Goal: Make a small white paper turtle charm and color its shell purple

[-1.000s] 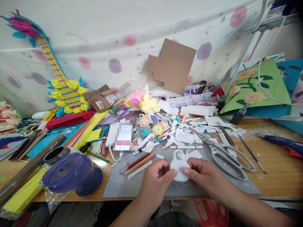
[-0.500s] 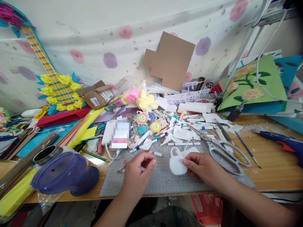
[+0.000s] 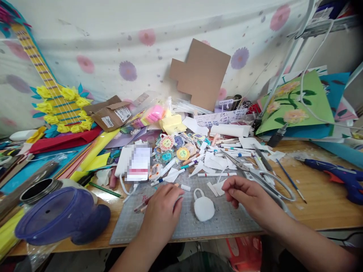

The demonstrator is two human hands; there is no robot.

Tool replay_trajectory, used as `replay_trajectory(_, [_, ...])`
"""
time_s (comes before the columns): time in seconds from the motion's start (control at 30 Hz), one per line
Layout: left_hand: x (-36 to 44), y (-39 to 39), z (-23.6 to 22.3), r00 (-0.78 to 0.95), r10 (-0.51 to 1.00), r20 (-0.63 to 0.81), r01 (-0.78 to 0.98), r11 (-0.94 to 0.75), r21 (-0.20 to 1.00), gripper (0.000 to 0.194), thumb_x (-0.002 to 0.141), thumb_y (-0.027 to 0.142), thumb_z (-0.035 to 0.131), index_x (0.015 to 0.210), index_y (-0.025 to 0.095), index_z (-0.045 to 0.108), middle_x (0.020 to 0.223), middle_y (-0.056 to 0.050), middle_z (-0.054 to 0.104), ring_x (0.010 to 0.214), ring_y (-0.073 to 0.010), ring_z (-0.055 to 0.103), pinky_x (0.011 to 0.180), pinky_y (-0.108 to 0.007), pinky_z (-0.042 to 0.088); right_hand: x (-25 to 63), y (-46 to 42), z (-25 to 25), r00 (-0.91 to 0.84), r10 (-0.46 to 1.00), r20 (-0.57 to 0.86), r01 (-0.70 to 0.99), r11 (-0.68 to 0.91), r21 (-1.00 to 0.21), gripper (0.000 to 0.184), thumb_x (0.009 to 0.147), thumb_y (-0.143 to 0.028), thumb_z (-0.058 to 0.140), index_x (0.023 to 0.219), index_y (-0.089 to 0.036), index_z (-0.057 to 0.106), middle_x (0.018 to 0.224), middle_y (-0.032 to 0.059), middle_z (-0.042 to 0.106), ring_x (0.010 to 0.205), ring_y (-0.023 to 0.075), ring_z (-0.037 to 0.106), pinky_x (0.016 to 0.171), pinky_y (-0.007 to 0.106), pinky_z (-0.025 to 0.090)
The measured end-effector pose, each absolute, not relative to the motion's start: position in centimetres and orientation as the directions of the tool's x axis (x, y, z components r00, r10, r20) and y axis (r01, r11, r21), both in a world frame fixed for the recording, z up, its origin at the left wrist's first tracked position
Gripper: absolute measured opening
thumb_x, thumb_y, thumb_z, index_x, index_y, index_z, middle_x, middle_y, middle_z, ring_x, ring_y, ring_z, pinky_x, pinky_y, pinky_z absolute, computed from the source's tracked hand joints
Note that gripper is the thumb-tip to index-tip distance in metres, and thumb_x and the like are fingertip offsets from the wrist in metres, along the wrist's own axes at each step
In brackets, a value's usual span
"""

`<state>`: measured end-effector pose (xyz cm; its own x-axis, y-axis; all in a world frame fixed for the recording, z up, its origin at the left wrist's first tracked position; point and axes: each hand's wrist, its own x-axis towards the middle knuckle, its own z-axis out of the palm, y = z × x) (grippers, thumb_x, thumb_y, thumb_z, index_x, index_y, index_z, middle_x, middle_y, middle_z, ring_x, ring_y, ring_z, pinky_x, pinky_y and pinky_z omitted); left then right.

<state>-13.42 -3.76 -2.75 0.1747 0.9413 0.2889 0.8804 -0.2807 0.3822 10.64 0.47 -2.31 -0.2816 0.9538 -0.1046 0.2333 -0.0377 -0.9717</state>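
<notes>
A white rounded cut-out with a loop handle on top [image 3: 204, 208] lies flat on the grey cutting mat [image 3: 187, 228], between my hands and touched by neither. Left of it, my left hand [image 3: 164, 207] hovers low over the mat, thumb and fingers apart, fingertips near a short white marker piece [image 3: 185, 187]. My right hand [image 3: 245, 198] is held to the right of the cut-out, fingers loosely curled with nothing visible in them. White paper scraps [image 3: 219, 187] lie by its fingertips. Large grey-handled scissors [image 3: 255, 175] rest just behind it, partly hidden.
Decorated paper tags [image 3: 166, 142], markers [image 3: 217, 174] and paper pieces crowd the mat's far side. A phone [image 3: 140, 162] lies to the left, near a purple container [image 3: 56, 219]. At right are a paintbrush [image 3: 290, 180] and a blue glue gun [image 3: 331, 172].
My right hand has let go of the white cut-out, which now lies on the mat. My left hand's fingers have turned downward toward the mat. The whole view has shifted slightly.
</notes>
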Motion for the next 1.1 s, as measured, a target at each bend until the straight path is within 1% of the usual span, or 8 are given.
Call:
replay_trajectory(0.1, [-13.0, -2.7, -2.2, 0.213, 0.953, 0.213, 0.931, -0.264, 0.251, 0.027, 0.08, 0.01, 0.051, 0.1, 0.023, 0.064, 0.1, -0.006, 0.061, 0.095, -0.024, 0.054, 0.082, -0.039, 0.043, 10.5, 0.1, -1.9, -0.267, 0.96, -0.084, 0.214, -0.026, -0.976, 0.01, 0.065, -0.023, 0.048, 0.07, -0.02, 0.055, 0.061, -0.0026, 0.054, 0.055, 0.0123, 0.048, 0.053, 0.026, 0.039])
replay_trajectory(0.2, [-12.8, -1.4, -1.8, 0.24, 0.951, 0.193, 0.949, -0.272, 0.158, 0.026, 0.079, 0.011, 0.053, 0.097, 0.025, 0.067, 0.1, -0.006, 0.06, 0.096, -0.0247, 0.051, 0.083, -0.04, 0.042, 10.8, 0.1, -1.7, -0.245, 0.967, -0.07, 0.208, -0.018, -0.978, 0.011, 0.062, -0.021, 0.05, 0.07, -0.02, 0.057, 0.062, -0.0025, 0.055, 0.058, 0.0131, 0.049, 0.056, 0.026, 0.04])
replay_trajectory(0.43, [-12.6, -0.3, -1.8, 0.277, 0.941, 0.196, 0.941, -0.306, 0.141, 0.014, 0.081, 0.015, 0.054, 0.073, 0.02, 0.065, 0.09, -0.004, 0.06, 0.089, -0.0224, 0.051, 0.079, -0.037, 0.04, 11.9, 0.5, -1.9, -0.239, 0.97, -0.052, 0.201, -0.003, -0.98, 0.012, 0.065, -0.024, 0.056, 0.075, -0.02, 0.061, 0.07, 0.0001, 0.061, 0.064, 0.0155, 0.054, 0.059, 0.027, 0.043])
replay_trajectory(0.53, [-12.5, -0.6, -1.5, 0.253, 0.943, 0.216, 0.918, -0.305, 0.254, 0.012, 0.08, 0.013, 0.055, 0.074, 0.02, 0.062, 0.09, -0.003, 0.062, 0.09, -0.0209, 0.053, 0.081, -0.035, 0.039, 12.1, 0.6, -1.9, -0.243, 0.97, -0.028, 0.237, 0.032, -0.971, 0.012, 0.069, -0.028, 0.058, 0.076, -0.02, 0.063, 0.069, 0.0004, 0.061, 0.064, 0.0156, 0.053, 0.059, 0.028, 0.043])
replay_trajectory(0.63, [-12.0, -1.3, -1.1, 0.184, 0.962, 0.203, 0.828, -0.263, 0.495, 0.009, 0.08, 0.014, 0.054, 0.077, 0.019, 0.06, 0.085, -0.002, 0.064, 0.085, -0.019, 0.056, 0.079, -0.032, 0.04, 11.9, 0.6, -1.7, -0.247, 0.969, 0.024, 0.288, 0.097, -0.953, 0.014, 0.074, -0.032, 0.058, 0.08, -0.02, 0.064, 0.07, 0.0009, 0.062, 0.067, 0.0167, 0.055, 0.062, 0.028, 0.044])
replay_trajectory(0.83, [-9.8, -2.7, -0.5, 0.105, 0.994, -0.033, 0.482, -0.022, 0.876, 0.007, 0.078, 0.023, 0.057, 0.074, 0.018, 0.058, 0.072, 0.0, 0.065, 0.068, -0.0154, 0.058, 0.063, -0.025, 0.043, 10.2, -0.4, -1.4, -0.384, 0.923, 0.02, 0.213, 0.109, -0.971, 0.019, 0.074, -0.029, 0.061, 0.092, -0.02, 0.063, 0.085, 0.0032, 0.065, 0.078, 0.0179, 0.058, 0.07, 0.029, 0.046])
replay_trajectory(0.93, [-8.8, -2.9, -0.6, 0.1, 0.99, -0.102, 0.322, 0.065, 0.944, 0.006, 0.076, 0.022, 0.058, 0.073, 0.017, 0.058, 0.07, -0.001, 0.067, 0.065, -0.0142, 0.058, 0.059, -0.023, 0.042, 9.1, -1.1, -1.4, -0.431, 0.902, -0.027, 0.183, 0.058, -0.981, 0.021, 0.072, -0.029, 0.063, 0.091, -0.019, 0.061, 0.081, 0.0027, 0.063, 0.075, 0.0169, 0.056, 0.065, 0.027, 0.046])
replay_trajectory(1.1, [-8.3, -3.3, -0.8, 0.125, 0.985, -0.123, 0.212, 0.094, 0.973, 0.009, 0.075, 0.024, 0.061, 0.073, 0.015, 0.059, 0.068, -0.001, 0.067, 0.063, -0.0126, 0.056, 0.058, -0.022, 0.04, 8.3, -1.4, -1.2, -0.395, 0.918, -0.025, 0.188, 0.054, -0.981, 0.012, 0.072, -0.029, 0.062, 0.076, -0.018, 0.06, 0.063, -0.0019, 0.057, 0.06, 0.0136, 0.052, 0.056, 0.024, 0.041])
